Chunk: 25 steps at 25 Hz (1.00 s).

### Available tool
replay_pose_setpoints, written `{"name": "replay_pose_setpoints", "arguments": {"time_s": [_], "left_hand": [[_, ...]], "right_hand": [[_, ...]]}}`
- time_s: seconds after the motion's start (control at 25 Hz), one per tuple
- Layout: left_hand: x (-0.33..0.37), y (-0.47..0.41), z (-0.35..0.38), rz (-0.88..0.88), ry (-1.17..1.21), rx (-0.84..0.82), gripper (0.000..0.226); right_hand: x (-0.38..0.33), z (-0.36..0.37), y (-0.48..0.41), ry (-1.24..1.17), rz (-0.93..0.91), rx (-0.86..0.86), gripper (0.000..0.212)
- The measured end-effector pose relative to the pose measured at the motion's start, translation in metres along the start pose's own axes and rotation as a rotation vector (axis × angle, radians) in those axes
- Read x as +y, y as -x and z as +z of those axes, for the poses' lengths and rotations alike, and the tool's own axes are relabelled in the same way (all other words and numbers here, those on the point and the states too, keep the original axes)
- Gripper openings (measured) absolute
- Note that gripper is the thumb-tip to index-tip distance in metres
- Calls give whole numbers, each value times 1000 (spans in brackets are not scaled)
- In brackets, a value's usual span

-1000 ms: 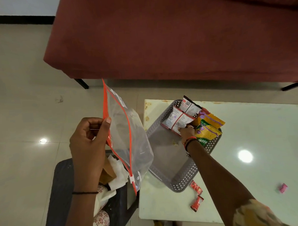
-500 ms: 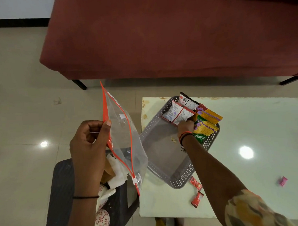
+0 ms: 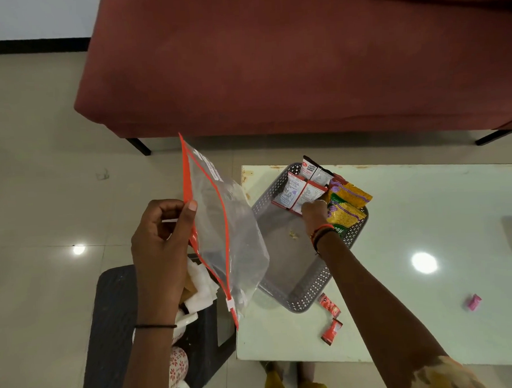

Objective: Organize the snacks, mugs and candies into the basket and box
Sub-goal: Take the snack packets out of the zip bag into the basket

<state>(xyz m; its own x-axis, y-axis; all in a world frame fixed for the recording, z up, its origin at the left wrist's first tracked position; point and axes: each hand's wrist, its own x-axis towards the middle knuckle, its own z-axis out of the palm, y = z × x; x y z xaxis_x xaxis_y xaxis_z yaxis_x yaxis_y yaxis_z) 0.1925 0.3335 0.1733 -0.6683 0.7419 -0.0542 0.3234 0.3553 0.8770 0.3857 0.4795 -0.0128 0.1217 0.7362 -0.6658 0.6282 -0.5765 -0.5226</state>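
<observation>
Right hand (image 3: 313,213) deep in basket (image 3: 284,276), fingers closed on white packets (image 3: 297,193) at far end; left hand (image 3: 160,245) pinching bag (image 3: 224,233) (candies (image 3: 330,316) nearer right).

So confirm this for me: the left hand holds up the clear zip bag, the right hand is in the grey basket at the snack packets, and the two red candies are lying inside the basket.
Wrong on one point. The head view shows the two red candies lying on the table, just outside the grey basket, not in it. The rest stands: the left hand holds up the clear zip bag, and the right hand is at the snack packets.
</observation>
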Motion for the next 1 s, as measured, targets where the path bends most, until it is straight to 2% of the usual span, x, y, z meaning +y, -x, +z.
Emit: {"name": "replay_pose_setpoints", "arguments": {"time_s": [0.12,0.2,0.24,0.32,0.44,0.52,0.64,0.72,0.88,1.0], "left_hand": [[3,8,5,-66,45,-68,9],[5,13,9,-120,85,-150,5],[5,16,12,-145,104,-186,10],[8,22,19,-211,102,-271,14],[14,37,30,-318,158,-437,16],[19,47,37,-360,246,-538,16],[27,62,41,-350,344,-533,15],[27,72,38,-339,390,-461,14],[7,102,38,-303,195,-348,7],[-15,141,50,-405,69,-368,14]], "right_hand": [[-1,-8,41,-125,-289,-175,49],[0,-16,71,-99,-529,-389,81],[0,-19,84,-47,-643,-455,101],[-2,-23,110,58,-825,-453,125],[-1,-30,127,3,-892,-411,132],[1,-42,134,-88,-794,-450,120],[9,-68,147,-119,-712,-397,57],[23,-84,153,-191,-629,-344,31],[48,-109,172,-846,-330,-572,18],[59,-115,193,-1087,-153,-579,23]]}}
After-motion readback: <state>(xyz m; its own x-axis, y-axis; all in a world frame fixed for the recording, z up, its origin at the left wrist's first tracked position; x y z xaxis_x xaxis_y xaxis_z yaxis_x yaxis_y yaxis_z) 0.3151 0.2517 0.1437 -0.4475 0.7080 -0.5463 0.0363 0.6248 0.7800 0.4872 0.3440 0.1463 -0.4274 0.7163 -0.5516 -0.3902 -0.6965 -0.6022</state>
